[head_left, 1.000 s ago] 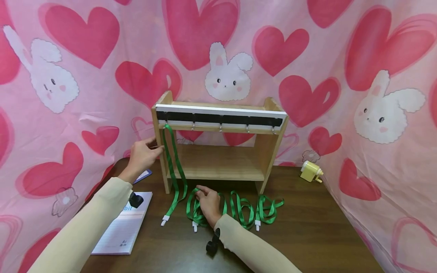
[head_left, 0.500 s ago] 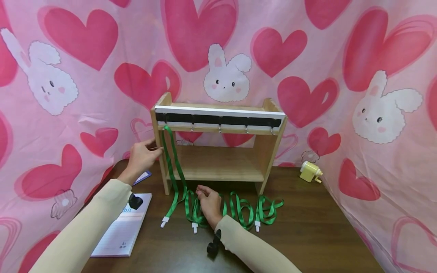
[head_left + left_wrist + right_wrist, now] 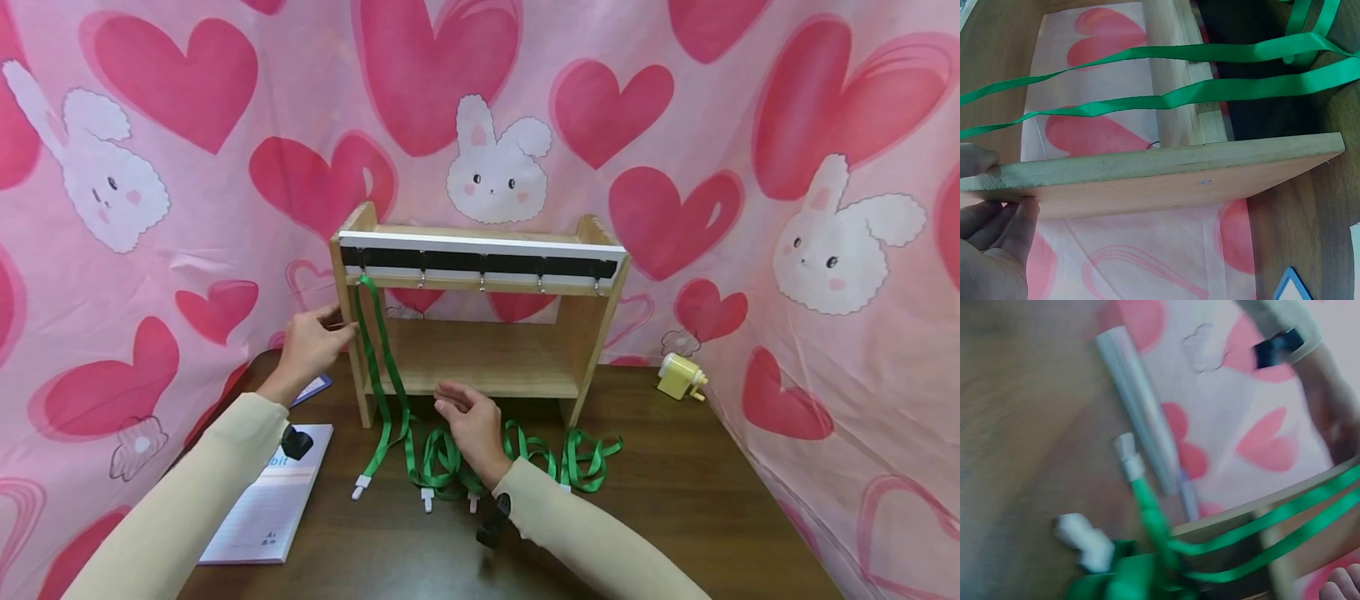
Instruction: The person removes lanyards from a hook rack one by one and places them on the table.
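My left hand (image 3: 311, 342) pinches the left side panel (image 3: 1160, 165) of a small wooden shelf (image 3: 480, 358), thumb on one face and fingers on the other. Across the shelf's top front runs a black strip (image 3: 480, 263) with several metal hooks. From the leftmost hook hangs a green lanyard (image 3: 372, 358), its white clip (image 3: 361, 487) down on the table. My right hand (image 3: 472, 421), fingers loosely bent and nothing visible in them, is over coiled green lanyards (image 3: 442, 454) in front of the shelf. It hides part of them. Another coiled lanyard (image 3: 588, 467) lies to its right.
A white notebook (image 3: 262, 517) lies at the left on the brown table (image 3: 675, 500), with a blue-edged card (image 3: 311, 388) behind it. A yellow box with a small crank (image 3: 680, 377) stands at the back right. Pink heart-print cloth (image 3: 585, 50) surrounds the table.
My right hand has risen off the lanyards and shifted right, its fingers leaving the coil. A white clip beside it has come into sight. My left hand has stayed on the panel.
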Available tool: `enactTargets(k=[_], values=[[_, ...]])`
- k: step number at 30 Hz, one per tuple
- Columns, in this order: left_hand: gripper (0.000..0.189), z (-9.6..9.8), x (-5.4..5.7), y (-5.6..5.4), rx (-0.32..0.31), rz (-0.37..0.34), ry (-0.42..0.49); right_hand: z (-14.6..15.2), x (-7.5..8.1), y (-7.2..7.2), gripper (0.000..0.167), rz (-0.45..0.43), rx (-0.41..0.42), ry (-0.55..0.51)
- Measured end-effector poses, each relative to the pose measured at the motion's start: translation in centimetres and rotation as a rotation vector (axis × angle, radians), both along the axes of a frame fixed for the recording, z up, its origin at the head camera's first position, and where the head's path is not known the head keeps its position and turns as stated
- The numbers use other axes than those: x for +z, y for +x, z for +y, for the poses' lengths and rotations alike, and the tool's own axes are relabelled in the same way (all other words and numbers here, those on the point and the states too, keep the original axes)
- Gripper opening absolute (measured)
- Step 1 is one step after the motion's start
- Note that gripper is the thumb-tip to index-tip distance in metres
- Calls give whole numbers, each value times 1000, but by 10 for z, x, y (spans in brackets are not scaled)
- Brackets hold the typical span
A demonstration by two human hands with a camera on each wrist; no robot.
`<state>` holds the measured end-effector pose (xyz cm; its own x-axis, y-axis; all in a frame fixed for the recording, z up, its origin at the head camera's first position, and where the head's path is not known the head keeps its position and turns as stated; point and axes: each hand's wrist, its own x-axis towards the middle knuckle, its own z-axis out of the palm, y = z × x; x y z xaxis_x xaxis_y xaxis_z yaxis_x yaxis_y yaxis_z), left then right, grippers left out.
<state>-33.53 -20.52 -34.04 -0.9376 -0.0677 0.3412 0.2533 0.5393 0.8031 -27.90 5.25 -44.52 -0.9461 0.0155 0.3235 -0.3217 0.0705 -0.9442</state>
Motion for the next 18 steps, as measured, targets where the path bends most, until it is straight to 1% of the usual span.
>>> enactTargets(k=[5,8,13,18], values=[[60,0,0,0,9,7,-7,12,41,10,33,63,80,-34],[59,0,0,0,9,14,-7,19,64,15,34,98,109,-9],[59,0,0,0,7,18,-8,28,96,17,37,198,126,26],[59,1,0,0,3,14,-3,31,122,22,36,256,151,-5]])
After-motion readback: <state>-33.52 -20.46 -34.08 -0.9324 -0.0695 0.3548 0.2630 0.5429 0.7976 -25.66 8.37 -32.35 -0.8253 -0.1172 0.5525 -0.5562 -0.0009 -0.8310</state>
